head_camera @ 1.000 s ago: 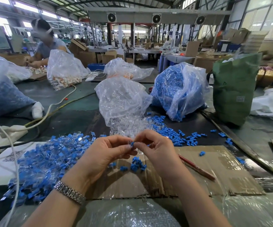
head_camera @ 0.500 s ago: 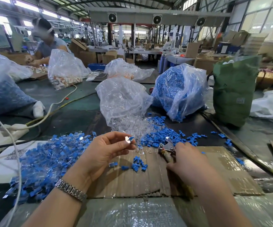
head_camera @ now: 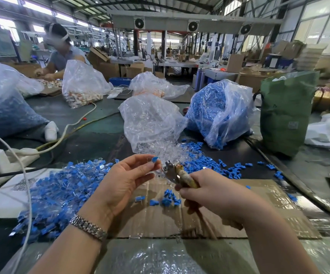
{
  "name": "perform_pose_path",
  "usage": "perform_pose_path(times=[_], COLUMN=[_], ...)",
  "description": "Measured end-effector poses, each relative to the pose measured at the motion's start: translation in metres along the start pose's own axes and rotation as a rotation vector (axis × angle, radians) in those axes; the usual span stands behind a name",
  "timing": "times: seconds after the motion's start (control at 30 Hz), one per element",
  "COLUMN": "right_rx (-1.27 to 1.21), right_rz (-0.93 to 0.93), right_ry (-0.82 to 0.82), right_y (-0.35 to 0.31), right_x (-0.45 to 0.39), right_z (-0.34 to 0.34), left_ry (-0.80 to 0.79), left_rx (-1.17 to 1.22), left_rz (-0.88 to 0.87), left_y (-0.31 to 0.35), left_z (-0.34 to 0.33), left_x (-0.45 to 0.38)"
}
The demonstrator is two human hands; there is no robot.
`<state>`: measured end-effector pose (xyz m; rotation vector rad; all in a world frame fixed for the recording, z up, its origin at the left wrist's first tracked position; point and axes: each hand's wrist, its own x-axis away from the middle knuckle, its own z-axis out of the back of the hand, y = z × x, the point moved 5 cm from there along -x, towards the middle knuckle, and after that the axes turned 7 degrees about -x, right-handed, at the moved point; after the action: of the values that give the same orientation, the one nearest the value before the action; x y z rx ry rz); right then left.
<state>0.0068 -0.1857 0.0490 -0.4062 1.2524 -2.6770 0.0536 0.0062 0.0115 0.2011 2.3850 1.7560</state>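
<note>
Left hand (head_camera: 124,186) pinches a blue piece (head_camera: 154,159); right hand (head_camera: 215,196) grips pliers (head_camera: 172,171) just beside it: misaimed, they could nip fingertips.

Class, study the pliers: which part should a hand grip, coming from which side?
Grip the pliers by their yellowish handles, coming from the near right, as the right hand does: the metal head points up and left toward the blue piece pinched by the left hand.

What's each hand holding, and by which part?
Left hand pinches a small blue piece between thumb and fingertips, blue end exposed. Right hand grips pliers by the handles, metal head free, pointing at the piece.
</note>
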Motion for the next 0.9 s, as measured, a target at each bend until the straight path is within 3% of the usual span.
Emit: perform_pose_path(times=[0.3, 0.5, 0.73, 0.9], right_rx=[-0.041, -0.144, -0.092, -0.247], right_rz=[0.042, 0.025, -0.012, -0.015], right_ry=[-0.062, -0.078, 0.034, -0.020], right_y=[-0.016, -0.009, -0.005, -0.006], right_x=[-0.007, -0.009, -0.013, -0.005], right_z=[-0.018, -0.026, -0.036, -0.028], left_ry=[-0.008, 0.022, 0.037, 0.083], left_rx=[-0.028, -0.193, -0.317, -0.409], left_rz=[-0.014, -0.060, -0.071, -0.148], left_y=[-0.001, 0.003, 0.003, 0.009], left_z=[-0.004, -0.005, -0.004, -0.001], left_x=[0.001, 0.005, 0.005, 0.005])
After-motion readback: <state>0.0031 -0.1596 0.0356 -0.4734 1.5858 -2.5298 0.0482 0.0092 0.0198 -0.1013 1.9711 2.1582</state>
